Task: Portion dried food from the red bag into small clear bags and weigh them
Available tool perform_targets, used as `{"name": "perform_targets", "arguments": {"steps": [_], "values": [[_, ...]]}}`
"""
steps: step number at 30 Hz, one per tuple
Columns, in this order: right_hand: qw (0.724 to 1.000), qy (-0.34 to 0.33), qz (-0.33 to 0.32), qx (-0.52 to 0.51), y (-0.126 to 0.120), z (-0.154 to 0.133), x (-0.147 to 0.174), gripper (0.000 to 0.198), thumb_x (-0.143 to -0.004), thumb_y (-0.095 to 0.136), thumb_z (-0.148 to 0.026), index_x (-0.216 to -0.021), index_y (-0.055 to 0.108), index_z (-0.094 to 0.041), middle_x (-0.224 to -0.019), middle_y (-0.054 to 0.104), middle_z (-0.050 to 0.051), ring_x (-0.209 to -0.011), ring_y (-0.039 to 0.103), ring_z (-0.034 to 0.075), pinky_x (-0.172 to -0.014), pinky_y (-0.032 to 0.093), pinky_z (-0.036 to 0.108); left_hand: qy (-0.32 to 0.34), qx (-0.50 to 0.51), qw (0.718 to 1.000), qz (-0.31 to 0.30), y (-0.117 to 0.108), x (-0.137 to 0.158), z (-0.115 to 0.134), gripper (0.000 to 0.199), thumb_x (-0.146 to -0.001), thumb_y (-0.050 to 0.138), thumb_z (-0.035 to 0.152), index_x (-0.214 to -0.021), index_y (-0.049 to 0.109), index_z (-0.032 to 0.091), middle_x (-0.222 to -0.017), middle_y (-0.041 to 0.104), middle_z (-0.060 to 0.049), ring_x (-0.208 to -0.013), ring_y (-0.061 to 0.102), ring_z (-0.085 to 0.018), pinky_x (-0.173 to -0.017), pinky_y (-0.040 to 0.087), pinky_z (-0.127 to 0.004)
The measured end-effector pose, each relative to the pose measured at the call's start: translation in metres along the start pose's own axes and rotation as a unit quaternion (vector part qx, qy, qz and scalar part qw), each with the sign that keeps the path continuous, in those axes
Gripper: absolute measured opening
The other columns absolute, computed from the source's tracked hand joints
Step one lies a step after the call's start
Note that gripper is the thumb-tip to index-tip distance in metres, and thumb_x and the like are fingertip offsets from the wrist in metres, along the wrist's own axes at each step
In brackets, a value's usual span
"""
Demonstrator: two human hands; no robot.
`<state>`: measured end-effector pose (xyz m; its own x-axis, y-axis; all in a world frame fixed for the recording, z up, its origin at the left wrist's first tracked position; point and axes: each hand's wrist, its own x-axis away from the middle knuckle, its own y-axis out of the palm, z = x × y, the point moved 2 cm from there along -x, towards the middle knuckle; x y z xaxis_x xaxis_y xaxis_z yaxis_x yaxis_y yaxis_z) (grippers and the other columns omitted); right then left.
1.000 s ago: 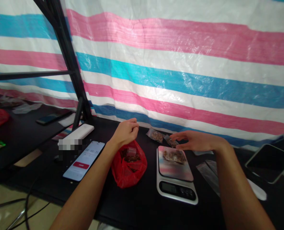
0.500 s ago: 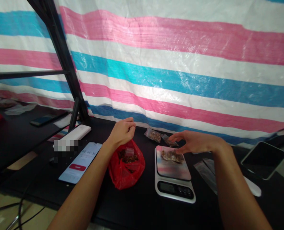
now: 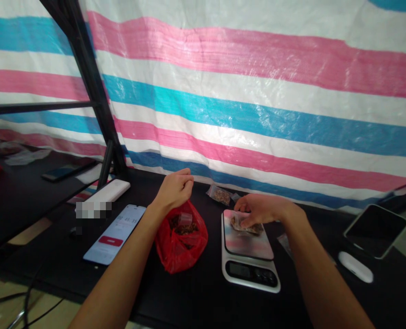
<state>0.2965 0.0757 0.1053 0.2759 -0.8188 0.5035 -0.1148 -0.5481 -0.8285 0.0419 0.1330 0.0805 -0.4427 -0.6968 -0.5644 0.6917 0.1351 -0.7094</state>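
Observation:
My left hand (image 3: 177,187) is closed at the top edge of a red plastic bag (image 3: 168,258), gripping it. The bag gapes toward me, showing brown dried bits (image 3: 186,228) and a small clear piece of plastic inside. My right hand (image 3: 266,209) reaches over a kitchen scale (image 3: 249,246), thumb and fingers apart. Its thumb is at a small clear zip bag (image 3: 255,229) of brown bits lying on the scale's plate; whether it presses on the bag I cannot tell. Behind the scale sits another filled zip bag (image 3: 220,195), and a further one is mostly hidden by my right hand.
A phone (image 3: 115,235) with a lit timer lies left of the red bag, near a white box-shaped device (image 3: 113,189). To the right are flat clear bags (image 3: 285,244), a white rounded case (image 3: 355,266) and a dark-screened device (image 3: 376,230). A striped sheet (image 3: 240,109) hangs behind the table.
My right hand has moved left and down, bringing its thumb to the zip bag on the scale and covering more of the bag behind. My left hand stays on the red bag.

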Motion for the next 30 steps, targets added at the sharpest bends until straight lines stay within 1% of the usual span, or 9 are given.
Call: {"name": "perform_targets", "arguments": {"steps": [6, 12, 14, 17, 19, 21, 24, 27, 30], "values": [[0.999, 0.022, -0.037, 0.005, 0.003, 0.001, -0.005, 0.02, -0.073, 0.07, -0.033, -0.085, 0.075, -0.017, -0.075, 0.068, 0.001, -0.069, 0.06, 0.018, -0.058, 0.037, 0.027, 0.001, 0.005, 1.0, 0.003, -0.002, 0.0, 0.001, 0.03, -0.085, 0.037, 0.016, -0.056, 0.043, 0.021, -0.069, 0.047, -0.001, -0.065, 0.05, -0.015, -0.066, 0.034, -0.033], [0.999, 0.006, 0.001, -0.035, 0.004, 0.005, -0.005, 0.047, -0.062, 0.078, -0.031, -0.108, 0.074, -0.022, -0.1, 0.075, 0.005, -0.087, 0.068, 0.024, -0.07, 0.048, 0.031, 0.002, -0.002, 1.0, 0.006, -0.002, 0.0, 0.0, 0.031, -0.086, 0.038, 0.015, -0.056, 0.044, 0.021, -0.069, 0.048, -0.001, -0.066, 0.05, -0.016, -0.065, 0.035, -0.033], [0.999, 0.028, 0.007, -0.015, 0.005, 0.008, -0.005, 0.043, -0.061, 0.079, -0.03, -0.104, 0.074, -0.021, -0.099, 0.074, 0.005, -0.083, 0.068, 0.024, -0.068, 0.048, 0.031, 0.002, -0.005, 1.0, 0.006, -0.002, 0.0, 0.0, 0.031, -0.086, 0.038, 0.015, -0.056, 0.044, 0.021, -0.069, 0.048, -0.001, -0.066, 0.051, -0.016, -0.065, 0.035, -0.033], [1.0, 0.025, 0.014, -0.001, 0.005, 0.006, -0.003, 0.022, -0.07, 0.075, -0.034, -0.087, 0.074, -0.02, -0.08, 0.072, 0.004, -0.071, 0.064, 0.021, -0.064, 0.046, 0.032, -0.001, -0.006, 1.0, 0.007, -0.002, 0.001, 0.0, 0.032, -0.086, 0.038, 0.015, -0.055, 0.044, 0.021, -0.069, 0.049, -0.001, -0.066, 0.051, -0.016, -0.065, 0.036, -0.032], [0.998, -0.035, 0.028, -0.053, 0.004, -0.002, 0.0, 0.023, -0.079, 0.069, -0.041, -0.086, 0.072, -0.019, -0.075, 0.07, 0.003, -0.068, 0.062, 0.02, -0.065, 0.046, 0.032, -0.001, -0.006, 1.0, 0.007, -0.002, 0.001, -0.001, 0.032, -0.086, 0.038, 0.015, -0.055, 0.046, 0.021, -0.069, 0.049, -0.001, -0.065, 0.051, -0.016, -0.065, 0.036, -0.032], [0.979, -0.12, 0.049, -0.157, 0.001, -0.014, 0.002, 0.032, -0.085, 0.064, -0.049, -0.095, 0.07, -0.019, -0.084, 0.072, 0.004, -0.076, 0.064, 0.02, -0.071, 0.049, 0.032, -0.001, -0.006, 1.0, 0.01, -0.003, 0.001, -0.002, 0.032, -0.086, 0.038, 0.014, -0.056, 0.047, 0.021, -0.069, 0.049, -0.001, -0.065, 0.05, -0.016, -0.065, 0.036, -0.032], [0.925, -0.211, 0.085, -0.304, -0.001, -0.031, -0.003, 0.041, -0.083, 0.067, -0.054, -0.104, 0.066, -0.02, -0.101, 0.073, 0.006, -0.091, 0.067, 0.021, -0.083, 0.051, 0.034, -0.004, 0.027, 1.0, 0.011, -0.002, 0.0, -0.003, 0.031, -0.085, 0.04, 0.015, -0.055, 0.048, 0.02, -0.069, 0.048, -0.001, -0.065, 0.05, -0.015, -0.066, 0.037, -0.031], [0.882, -0.222, 0.157, -0.385, 0.001, -0.037, -0.019, 0.043, -0.079, 0.073, -0.053, -0.105, 0.065, -0.02, -0.1, 0.073, 0.005, -0.094, 0.069, 0.021, -0.087, 0.051, 0.036, -0.017, 0.151, 0.988, -0.025, 0.002, 0.0, -0.001, 0.027, -0.088, 0.044, 0.022, -0.065, 0.058, 0.019, -0.073, 0.054, -0.001, -0.069, 0.052, -0.015, -0.067, 0.039, -0.029], [0.859, -0.228, 0.207, -0.408, 0.006, -0.041, -0.034, 0.044, -0.08, 0.073, -0.052, -0.107, 0.066, -0.019, -0.1, 0.073, 0.006, -0.094, 0.069, 0.021, -0.088, 0.052, 0.037, -0.039, 0.278, 0.955, -0.098, 0.009, -0.001, 0.005, 0.025, -0.092, 0.052, 0.04, -0.087, 0.065, 0.018, -0.078, 0.06, 0.0, -0.073, 0.054, -0.015, -0.068, 0.041, -0.028]]}}
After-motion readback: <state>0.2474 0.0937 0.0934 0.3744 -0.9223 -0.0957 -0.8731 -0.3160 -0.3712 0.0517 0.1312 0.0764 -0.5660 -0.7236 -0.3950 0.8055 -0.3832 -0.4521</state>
